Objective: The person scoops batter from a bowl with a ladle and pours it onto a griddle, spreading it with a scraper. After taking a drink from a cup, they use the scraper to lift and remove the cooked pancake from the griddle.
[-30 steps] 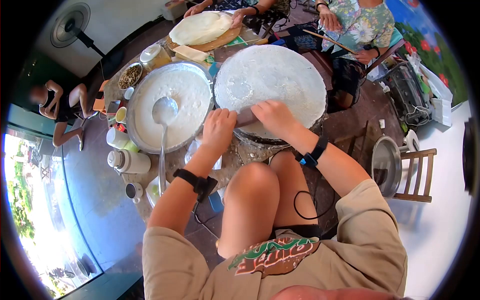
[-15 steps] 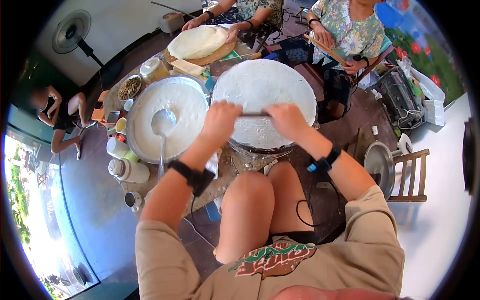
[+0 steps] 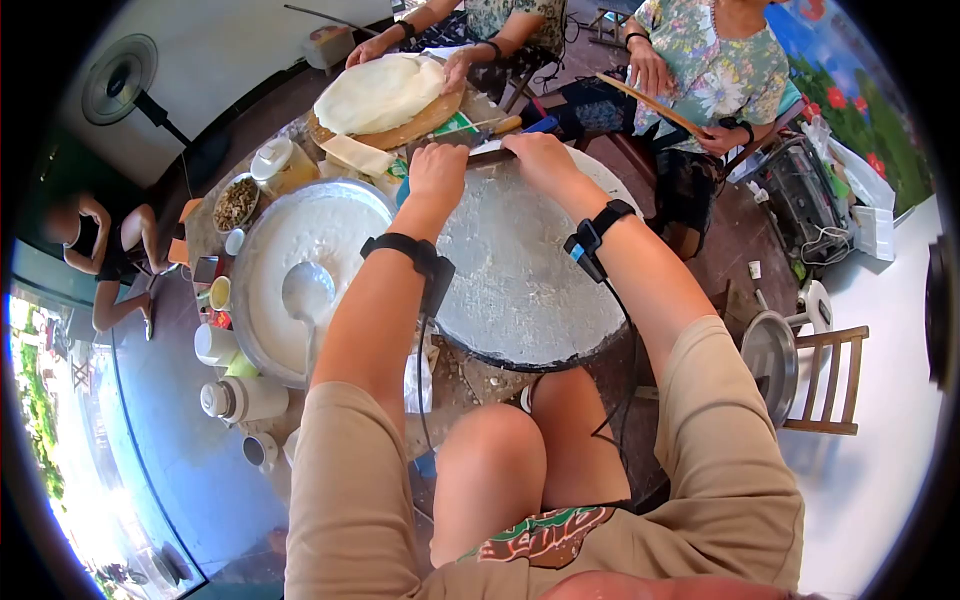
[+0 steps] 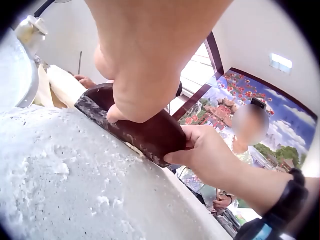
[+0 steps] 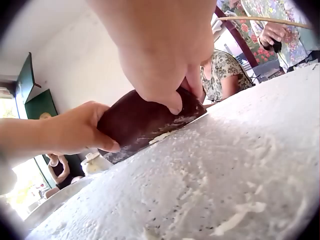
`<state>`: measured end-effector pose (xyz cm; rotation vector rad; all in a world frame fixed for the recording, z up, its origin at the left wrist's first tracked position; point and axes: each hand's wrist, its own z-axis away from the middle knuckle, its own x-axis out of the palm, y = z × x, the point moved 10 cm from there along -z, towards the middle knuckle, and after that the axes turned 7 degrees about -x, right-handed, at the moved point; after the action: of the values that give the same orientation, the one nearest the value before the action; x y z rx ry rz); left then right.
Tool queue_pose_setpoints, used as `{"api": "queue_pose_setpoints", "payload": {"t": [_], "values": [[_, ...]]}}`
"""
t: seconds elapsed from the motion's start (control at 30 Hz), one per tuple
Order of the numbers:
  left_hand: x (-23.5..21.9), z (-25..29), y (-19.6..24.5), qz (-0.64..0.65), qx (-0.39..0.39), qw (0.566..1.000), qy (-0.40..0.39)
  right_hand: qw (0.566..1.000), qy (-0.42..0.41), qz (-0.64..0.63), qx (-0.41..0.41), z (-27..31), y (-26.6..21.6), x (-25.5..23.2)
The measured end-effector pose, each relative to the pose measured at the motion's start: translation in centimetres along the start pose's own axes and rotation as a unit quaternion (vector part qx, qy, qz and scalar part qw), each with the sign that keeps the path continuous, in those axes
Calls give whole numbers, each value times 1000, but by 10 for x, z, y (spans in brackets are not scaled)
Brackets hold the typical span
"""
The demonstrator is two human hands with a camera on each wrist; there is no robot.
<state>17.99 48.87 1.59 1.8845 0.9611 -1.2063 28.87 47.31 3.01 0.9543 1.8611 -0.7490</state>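
Note:
Both hands hold a dark brown curved scraper (image 4: 152, 136) at the far side of a round griddle (image 3: 530, 275) with a whitish, flaky coating. My left hand (image 3: 438, 175) grips one end, its thumb on the near face. The other end is pinched by my right hand (image 3: 543, 162), thumb in front and fingers behind, as the left wrist view shows. The scraper stands tilted, with its lower edge right at the griddle surface and pale scraps along that edge. Loose pale flakes (image 5: 240, 217) lie on the griddle.
Left of the griddle is a wide metal basin (image 3: 250, 300) of white batter with a ladle (image 3: 308, 290) in it. Beyond, a person's hands touch a pale dough sheet (image 3: 375, 95) on a round board. Another person sits at the right with a stick (image 3: 655, 105).
Both hands have pushed the scraper away from my body, from the griddle's near edge across its middle to the far side. The grip stays the same; the head view has shifted slightly.

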Motion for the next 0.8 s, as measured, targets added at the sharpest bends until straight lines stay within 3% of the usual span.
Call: {"api": "queue_pose_setpoints", "payload": {"t": [0.13, 0.33, 0.53, 0.8], "values": [[4, 10, 3, -31, 36, 999, 9, 998, -11, 20, -52, 5, -15, 6], [-20, 67, 21, -10, 62, 998, 8, 995, -45, 39, -79, 42, -61, -1], [-44, 140, 39, 25, 56, 998, 0, 995, -23, 22, -92, 95, -123, -22], [-64, 208, 73, 27, 81, 996, 14, 995, -36, 34, -82, 153, -166, -38]]}}
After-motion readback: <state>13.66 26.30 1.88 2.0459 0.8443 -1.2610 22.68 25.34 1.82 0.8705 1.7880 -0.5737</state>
